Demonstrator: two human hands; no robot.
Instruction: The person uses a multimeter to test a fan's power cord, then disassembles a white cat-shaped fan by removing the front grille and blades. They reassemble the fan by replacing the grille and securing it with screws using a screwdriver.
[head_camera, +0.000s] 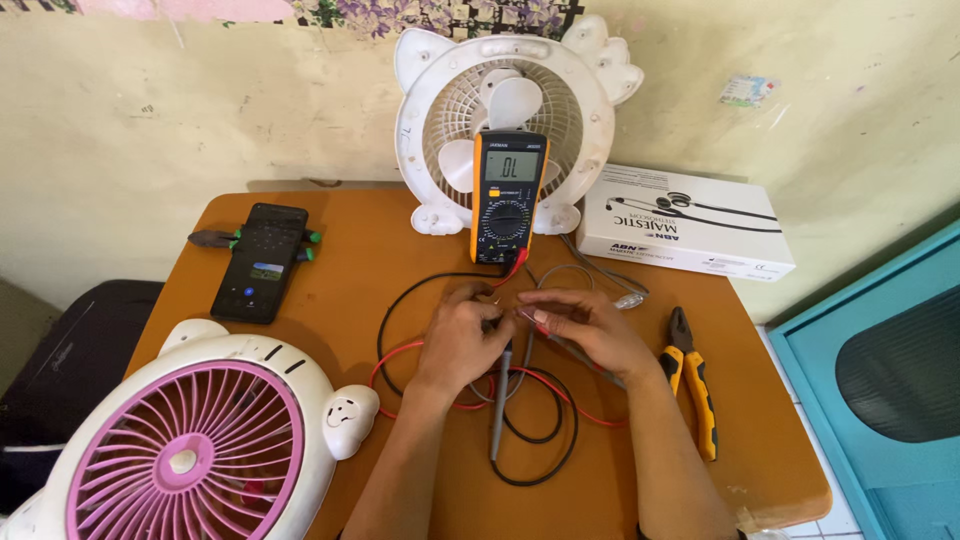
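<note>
Head view shows the left hand (462, 335) pinching the black probe (499, 400) and the right hand (590, 328) closed on the red probe (560, 340); steady tips would read best on the meter (509, 197).

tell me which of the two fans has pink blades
The fan at the table's near left corner: pink blades and grille. The fan standing against the wall is all white.

The left hand (462, 335) and the right hand (592, 330) meet over the probe tips, so what the fingers (540, 300) pinch there is too small and covered to tell. Both forearms run off the bottom edge. The pink fan (190, 450) is cut at the lower left corner. The multimeter (508, 198) hides part of the white fan (510, 100) behind it. A dark bag (70, 370) sits partly under the worktop (340, 290).
</note>
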